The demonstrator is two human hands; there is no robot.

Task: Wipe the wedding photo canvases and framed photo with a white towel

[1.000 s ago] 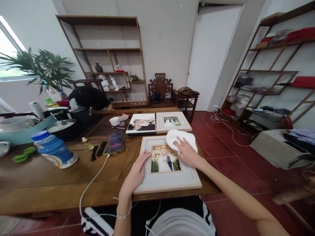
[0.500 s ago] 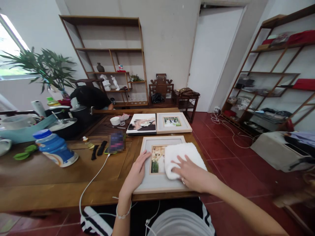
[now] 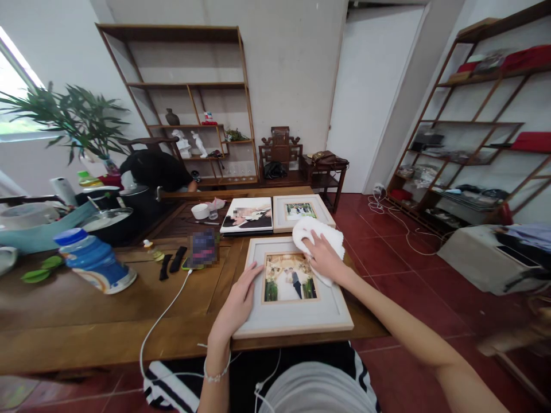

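Note:
A light wood picture frame (image 3: 297, 331) lies flat near the table's front edge, with a wide pale mat around a small photo (image 3: 288, 281) of a couple. My left hand (image 3: 239, 301) rests on its left side, fingers stretched out and lying flat. At the frame's upper right corner, my right hand (image 3: 322, 257) grips a folded white towel (image 3: 338, 235), pressing it down with bent fingers. The towel covers that corner. Behind it lie a second picture frame (image 3: 328, 213) and a white-edged picture panel (image 3: 230, 221), stacked on something dark.
On the wooden table (image 3: 172, 321) stand a blue-capped bottle (image 3: 97, 264), a small dropper bottle (image 3: 154, 250), black straps (image 3: 178, 259) and a plugged-in white cable (image 3: 166, 310). A person (image 3: 157, 172) in black bends at the far side. Shelves (image 3: 469, 123) stand at right.
My right hand has moved the towel from the photo's right half up and away to the frame's upper right corner, uncovering the photo. My left hand has stayed in place.

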